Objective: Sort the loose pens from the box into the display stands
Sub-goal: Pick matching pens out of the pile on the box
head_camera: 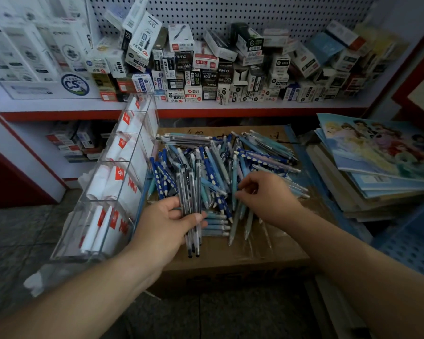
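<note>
A shelf [206,107] at the back is full of small boxes [206,69]. Some say "AIHAO". Some have numbers, like "1389", "2081" and "GR-393". On the left a round blue badge [75,84] says "CS". The other words are too small or blurry to read.

A brown cardboard box [230,260] sits in front of the person. A big pile of loose pens [220,162] lies on top of it. Most are blue, light blue or green-blue. They lie every which way. A few at the far edge lie sideways, from left to right. Some light blue ones near the front lie sideways too.

The left hand [167,218] grips a bunch of dark pens [190,209], with the thumb across them. These pens all line up the same way. Their dark tips point back at the person and their tops point at the shelf.

The right hand [267,192] rests on the pile with its fingers bent. I cannot tell if it has a pen.

A clear display stand [142,143] sits just to the left of the box. Its long side runs from the person up to the shelf. Its slots hold white cards [118,177] with red marks. The marks are too blurry to read.

A stack of books [377,167] lies on the right, with cartoon girls on the top cover.
</note>
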`<state>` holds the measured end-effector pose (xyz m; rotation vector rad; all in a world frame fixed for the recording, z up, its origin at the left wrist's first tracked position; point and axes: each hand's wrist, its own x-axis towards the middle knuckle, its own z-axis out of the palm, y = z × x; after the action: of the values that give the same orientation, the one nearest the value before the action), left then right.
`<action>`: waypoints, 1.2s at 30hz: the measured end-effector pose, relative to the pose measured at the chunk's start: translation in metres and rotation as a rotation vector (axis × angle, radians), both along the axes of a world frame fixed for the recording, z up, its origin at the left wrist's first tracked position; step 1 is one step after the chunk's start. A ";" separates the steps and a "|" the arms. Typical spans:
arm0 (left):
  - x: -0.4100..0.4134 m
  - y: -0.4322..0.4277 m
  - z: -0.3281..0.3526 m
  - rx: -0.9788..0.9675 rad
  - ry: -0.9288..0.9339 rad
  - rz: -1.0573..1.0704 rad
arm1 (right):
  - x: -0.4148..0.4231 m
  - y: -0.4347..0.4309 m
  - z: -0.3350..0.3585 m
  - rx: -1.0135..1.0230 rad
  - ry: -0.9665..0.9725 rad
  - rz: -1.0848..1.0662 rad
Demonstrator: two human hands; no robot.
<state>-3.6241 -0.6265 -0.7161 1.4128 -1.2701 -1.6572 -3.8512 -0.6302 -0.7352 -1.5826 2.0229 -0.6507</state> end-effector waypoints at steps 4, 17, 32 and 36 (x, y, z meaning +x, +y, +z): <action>0.003 0.000 0.000 0.002 0.027 0.006 | 0.016 -0.013 -0.001 0.015 0.083 -0.012; 0.009 -0.003 0.002 0.001 0.054 -0.022 | 0.031 -0.026 -0.005 0.118 0.101 -0.088; 0.008 -0.002 0.003 0.005 0.067 -0.046 | 0.030 -0.029 -0.003 0.162 0.132 -0.019; 0.008 -0.002 0.005 -0.006 0.066 -0.055 | 0.023 -0.028 -0.001 0.182 0.159 0.031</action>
<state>-3.6162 -0.6283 -0.7115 1.3200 -1.2855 -1.7207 -3.8277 -0.6581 -0.7361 -1.5971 2.1004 -0.3276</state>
